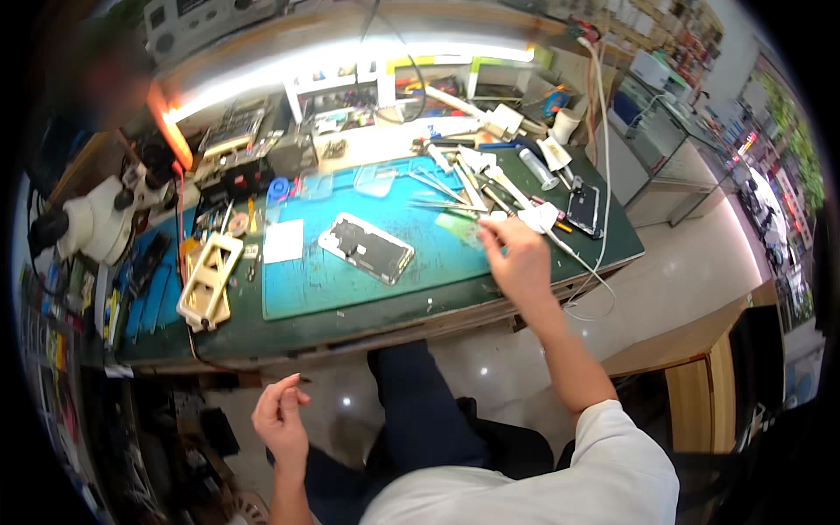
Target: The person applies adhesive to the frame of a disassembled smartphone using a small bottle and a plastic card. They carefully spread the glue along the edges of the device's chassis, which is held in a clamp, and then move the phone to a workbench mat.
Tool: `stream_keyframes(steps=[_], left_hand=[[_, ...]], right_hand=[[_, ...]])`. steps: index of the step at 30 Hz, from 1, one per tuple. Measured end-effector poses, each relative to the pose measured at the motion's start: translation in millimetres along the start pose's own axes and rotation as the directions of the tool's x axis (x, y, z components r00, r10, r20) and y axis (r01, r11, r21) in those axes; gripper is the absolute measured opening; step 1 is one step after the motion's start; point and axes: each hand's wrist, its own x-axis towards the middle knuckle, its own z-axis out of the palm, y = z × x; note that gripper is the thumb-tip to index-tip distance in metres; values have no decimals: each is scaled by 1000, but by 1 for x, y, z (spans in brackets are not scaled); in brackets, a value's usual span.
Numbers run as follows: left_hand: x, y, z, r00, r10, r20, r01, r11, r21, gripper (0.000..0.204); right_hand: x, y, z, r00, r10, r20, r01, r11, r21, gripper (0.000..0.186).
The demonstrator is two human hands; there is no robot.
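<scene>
My right hand (522, 262) is over the right part of the blue work mat (350, 293), beside a bundle of tweezers and slim tools. Its fingers are drawn together; whatever may be between them is too small to make out. Below the bench's front edge, above my lap, my left hand (282, 418) has its fingers curled in and the thumb against them. I cannot tell whether it holds anything. A phone screen assembly (367, 248) lies on the mat with its dark inner side up, apart from both hands. A white square sheet (283, 241) is to its left.
Cream metal frames (210, 282) lie left of the mat, near a microscope (92, 219). On the right are a syringe-like tube (537, 168), another phone part (584, 210) and a white cable (577, 254). A bright lamp (350, 70) spans the back shelf.
</scene>
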Motion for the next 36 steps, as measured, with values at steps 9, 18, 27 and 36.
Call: stream_keyframes(steps=[9,18,27,36], left_hand=[[69,28,9,908,361,212,-400,897,189,30],[223,48,103,429,377,821,-708,704,47,84],[222,52,111,445,377,812,-741,664,98,89],[203,46,110,600,339,725,-744,571,348,89]], right_hand=[[79,1,42,867,-450,215,488,853,-182,28],[79,-7,50,850,-447,279,490,865,-105,20],[72,-23,28,974,-216,63,218,975,-40,25],[45,-12,-12,976,-160,151,167,985,-38,19]])
